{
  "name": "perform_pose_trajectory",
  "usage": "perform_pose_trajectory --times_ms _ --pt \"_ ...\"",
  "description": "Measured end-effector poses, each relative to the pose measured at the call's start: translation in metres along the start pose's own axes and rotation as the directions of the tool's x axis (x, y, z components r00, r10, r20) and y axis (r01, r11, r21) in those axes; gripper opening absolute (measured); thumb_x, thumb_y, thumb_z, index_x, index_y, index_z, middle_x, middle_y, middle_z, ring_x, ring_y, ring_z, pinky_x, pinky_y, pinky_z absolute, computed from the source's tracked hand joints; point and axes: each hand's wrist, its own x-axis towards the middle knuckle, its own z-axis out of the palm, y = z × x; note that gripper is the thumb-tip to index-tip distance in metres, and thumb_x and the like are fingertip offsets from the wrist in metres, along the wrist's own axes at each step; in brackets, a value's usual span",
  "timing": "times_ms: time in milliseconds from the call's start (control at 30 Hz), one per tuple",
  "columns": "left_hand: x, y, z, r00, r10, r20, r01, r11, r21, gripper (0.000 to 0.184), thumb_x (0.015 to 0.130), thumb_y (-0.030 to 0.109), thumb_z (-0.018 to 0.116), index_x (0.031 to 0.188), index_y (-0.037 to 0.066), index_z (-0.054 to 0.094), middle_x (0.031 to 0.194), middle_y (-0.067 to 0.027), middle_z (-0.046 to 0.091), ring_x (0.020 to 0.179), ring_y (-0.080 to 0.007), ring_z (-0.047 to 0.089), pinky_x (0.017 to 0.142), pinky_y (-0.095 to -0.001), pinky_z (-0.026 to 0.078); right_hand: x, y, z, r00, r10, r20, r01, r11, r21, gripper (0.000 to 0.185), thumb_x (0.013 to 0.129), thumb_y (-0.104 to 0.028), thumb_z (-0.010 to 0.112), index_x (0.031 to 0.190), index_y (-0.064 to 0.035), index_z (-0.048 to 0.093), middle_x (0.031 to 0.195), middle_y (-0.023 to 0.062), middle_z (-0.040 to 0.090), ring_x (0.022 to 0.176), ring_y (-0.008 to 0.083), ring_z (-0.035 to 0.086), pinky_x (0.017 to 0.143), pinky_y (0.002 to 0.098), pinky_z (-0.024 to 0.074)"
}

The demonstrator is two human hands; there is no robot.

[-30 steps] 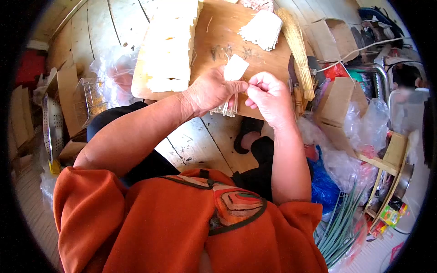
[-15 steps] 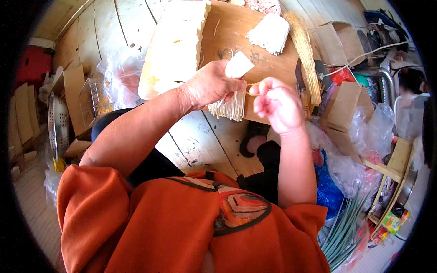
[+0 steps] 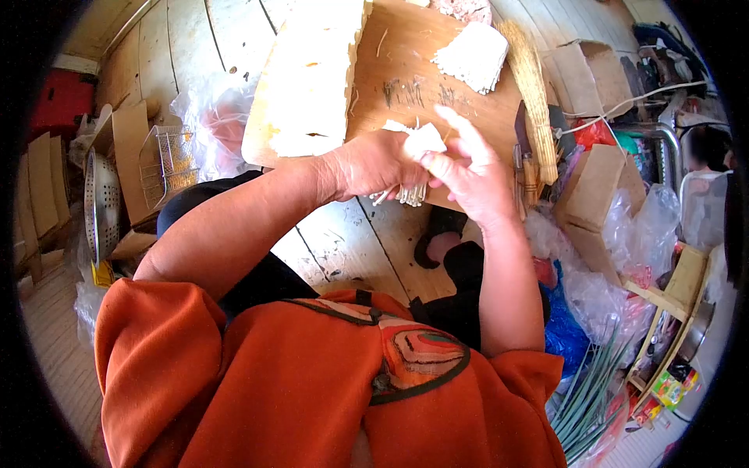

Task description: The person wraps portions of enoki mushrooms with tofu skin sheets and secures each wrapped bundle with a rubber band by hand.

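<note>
My left hand [image 3: 382,162] is closed around a bundle of thin white stalks, apparently enoki mushrooms [image 3: 425,140]. Its white top stands above the fist, and loose stalk ends hang out below. Right against it is my right hand [image 3: 472,171], thumb bent toward the bundle and index finger stretched upward. A thin yellow band runs by those fingers, mostly hidden. Beyond the hands, a second white bundle [image 3: 470,56] lies on the wooden board [image 3: 413,58]. A big pale slab with a ragged right edge [image 3: 316,70] covers the board's left part.
Along the board's right edge lie a straw whisk [image 3: 528,93] and a knife [image 3: 522,129]. Cardboard boxes [image 3: 601,183], plastic bags [image 3: 585,288] and green stalks [image 3: 597,405] crowd the right side. A wire basket [image 3: 168,160] and a metal colander [image 3: 101,207] stand left.
My right hand has come up and left against the bundle, its index finger now extended. My left hand has turned, and fewer stalk ends show below it. The view has shifted slightly.
</note>
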Motion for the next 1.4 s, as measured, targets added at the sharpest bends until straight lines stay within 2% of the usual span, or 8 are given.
perform_pose_trajectory --times_ms 67,300,500,833,1000,1267,1367,1400 --pt "-0.003 0.008 0.003 0.989 -0.108 0.105 0.076 0.960 0.270 0.021 0.084 0.022 0.061 0.091 0.003 0.058 0.070 -0.0070 0.058 0.059 -0.0114 0.057 0.052 -0.0263 0.046 0.009 0.026 0.006 0.961 -0.271 0.055 0.269 0.962 0.043 0.052 0.080 -0.020 0.074 0.126 -0.0084 0.053 0.091 0.0073 0.066 0.074 0.0106 0.061 0.063 0.0250 0.0495" --pt "-0.001 0.003 0.004 0.995 0.028 0.095 -0.084 0.752 0.654 0.033 0.082 0.023 0.066 0.108 0.004 0.056 0.085 -0.0170 0.065 0.082 -0.0281 0.063 0.077 -0.0371 0.050 0.001 0.020 0.004 0.974 -0.146 0.175 0.125 0.984 0.127 0.032 0.077 -0.009 0.072 0.104 -0.0021 0.057 0.090 0.0038 0.062 0.080 0.0090 0.058 0.069 0.0261 0.0493" --pt "-0.016 0.016 0.006 0.998 0.049 -0.040 -0.014 0.793 0.608 0.053 0.074 0.030 0.071 0.112 -0.001 0.051 0.103 -0.0225 0.063 0.100 -0.0350 0.060 0.088 -0.0396 0.048 -0.001 0.013 0.005 0.973 -0.139 0.186 0.110 0.981 0.159 0.033 0.073 -0.007 0.073 0.102 -0.0035 0.057 0.089 0.0030 0.061 0.080 0.0096 0.057 0.068 0.0262 0.0491" --pt "-0.015 0.012 0.002 0.995 0.077 -0.068 -0.020 0.796 0.605 0.053 0.075 0.026 0.073 0.116 0.002 0.048 0.097 -0.0217 0.064 0.094 -0.0335 0.062 0.084 -0.0396 0.049 -0.002 0.006 0.002 0.965 -0.030 0.260 -0.032 0.972 0.234 0.028 0.080 -0.007 0.070 0.104 0.0007 0.059 0.092 0.0058 0.064 0.079 0.0115 0.060 0.071 0.0268 0.0511" --pt "-0.018 0.018 0.001 0.996 -0.089 0.026 0.044 0.695 0.718 0.049 0.083 0.037 0.065 0.117 0.004 0.054 0.103 -0.0200 0.064 0.102 -0.0343 0.059 0.092 -0.0401 0.046 -0.003 0.015 0.008 0.988 -0.113 0.106 0.088 0.973 0.214 0.013 0.084 -0.008 0.066 0.092 0.0026 0.066 0.082 0.0040 0.066 0.075 0.0096 0.060 0.069 0.0242 0.0497" --pt "-0.025 0.011 -0.015 0.999 0.000 0.039 -0.023 0.799 0.601 0.044 0.086 0.031 0.063 0.119 0.003 0.053 0.103 -0.0186 0.064 0.101 -0.0302 0.059 0.090 -0.0376 0.045 0.006 0.018 -0.015 0.980 -0.056 -0.192 0.103 0.965 0.240 0.011 0.083 -0.013 0.067 0.083 -0.0012 0.068 0.075 0.0003 0.064 0.070 0.0060 0.056 0.066 0.0213 0.0455" --pt "-0.038 0.022 -0.029 0.996 0.023 -0.082 0.027 0.831 0.555 0.050 0.083 0.015 0.064 0.128 0.002 0.047 0.104 -0.0149 0.064 0.098 -0.0214 0.060 0.090 -0.0337 0.045 0.000 0.028 -0.014 0.992 0.026 0.125 -0.003 0.984 -0.177 0.008 0.082 -0.010 0.064 0.084 -0.0028 0.066 0.077 0.0012 0.064 0.073 0.0076 0.056 0.068 0.0236 0.0456" --pt "-0.034 0.009 -0.041 0.978 0.190 -0.090 -0.102 0.803 0.588 0.052 0.080 0.013 0.064 0.128 0.001 0.047 0.104 -0.0144 0.064 0.096 -0.0197 0.060 0.090 -0.0325 0.045 -0.006 0.025 -0.008 0.965 0.041 0.259 0.057 0.931 -0.360 0.008 0.080 -0.009 0.066 0.084 -0.0028 0.066 0.077 0.0008 0.064 0.075 0.0079 0.057 0.067 0.0249 0.0473"
